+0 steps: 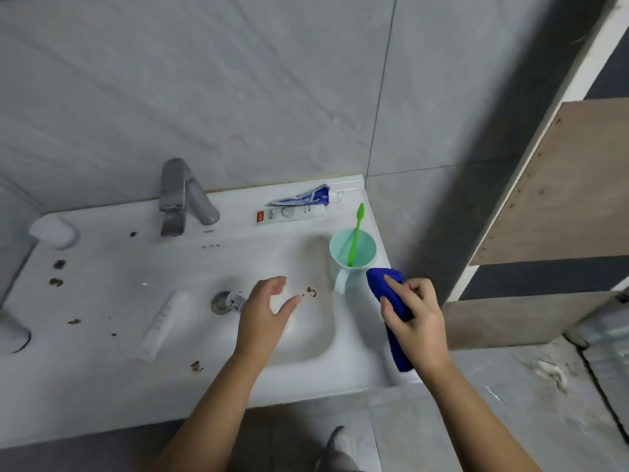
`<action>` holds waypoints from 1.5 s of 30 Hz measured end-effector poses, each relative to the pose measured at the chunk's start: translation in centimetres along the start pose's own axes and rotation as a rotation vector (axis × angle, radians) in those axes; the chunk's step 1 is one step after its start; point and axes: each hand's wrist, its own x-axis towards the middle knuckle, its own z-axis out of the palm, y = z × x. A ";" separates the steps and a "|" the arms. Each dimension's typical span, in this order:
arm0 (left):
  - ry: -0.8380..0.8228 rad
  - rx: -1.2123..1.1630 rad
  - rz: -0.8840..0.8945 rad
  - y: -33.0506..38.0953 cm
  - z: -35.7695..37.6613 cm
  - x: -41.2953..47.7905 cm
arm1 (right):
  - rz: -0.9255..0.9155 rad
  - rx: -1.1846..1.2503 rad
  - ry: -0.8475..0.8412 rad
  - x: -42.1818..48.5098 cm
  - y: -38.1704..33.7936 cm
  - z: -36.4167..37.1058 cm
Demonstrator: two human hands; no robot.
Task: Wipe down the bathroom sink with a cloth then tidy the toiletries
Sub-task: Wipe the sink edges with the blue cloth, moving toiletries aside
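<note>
My right hand (413, 316) grips a folded blue cloth (394, 338) at the right rim of the white sink (299, 379). My left hand (263, 313) hovers open over the basin, fingers spread, close to a brown stain (310, 292) and the drain (223, 302). A mint cup (352, 257) with a green toothbrush (355, 235) stands just behind the cloth. Two toothpaste tubes (296, 207) lie at the back right ledge. A white tube (161, 327) lies inside the basin at the left.
A chrome faucet (180, 199) stands at the back centre, a white soap dish (54, 231) at the back left. Brown stains (58, 272) dot the left side and the front rim (196, 366). A wooden cabinet (558, 206) rises at the right. My shoe (338, 444) shows below.
</note>
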 end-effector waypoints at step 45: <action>0.441 -0.103 0.007 -12.1 -30.9 5.3 | -0.123 -0.048 -0.291 -1.3 -22.0 24.1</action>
